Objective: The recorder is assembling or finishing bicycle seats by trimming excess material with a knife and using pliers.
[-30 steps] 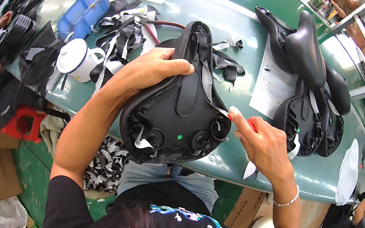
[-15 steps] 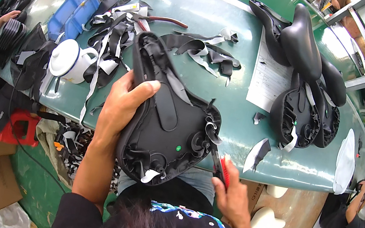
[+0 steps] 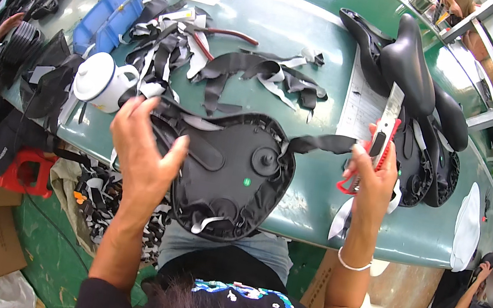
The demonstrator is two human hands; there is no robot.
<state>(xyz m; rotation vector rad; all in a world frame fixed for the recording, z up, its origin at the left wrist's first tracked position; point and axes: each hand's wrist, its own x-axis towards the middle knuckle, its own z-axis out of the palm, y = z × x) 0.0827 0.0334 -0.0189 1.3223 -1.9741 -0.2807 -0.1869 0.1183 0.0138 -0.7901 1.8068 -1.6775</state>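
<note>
A black bicycle saddle (image 3: 229, 157) lies underside up, tilted over the table's front edge toward my lap. Inside its shell show a round boss and a small green dot; loose cover edge bunches along the near rim. My left hand (image 3: 145, 146) is at the saddle's nose, thumb and fingers spread apart. My right hand (image 3: 375, 177) is closed around a red utility knife (image 3: 382, 142), its blade pointing up. A strip of black cover material (image 3: 324, 144) stretches from the saddle's right rim to my right fingers, which appear to pinch its end.
Cut scraps (image 3: 260, 74) and a red-handled tool (image 3: 234, 36) lie across the table (image 3: 305, 197). A white lidded mug (image 3: 101, 82) and blue bin (image 3: 108, 21) stand left. Finished-looking saddles (image 3: 407, 64) sit right on a paper sheet. Co-workers are at both sides.
The saddle has turned, its nose now pointing left. My left hand has loosened at the nose. My right hand has risen to the right with the knife, drawing the strip out.
</note>
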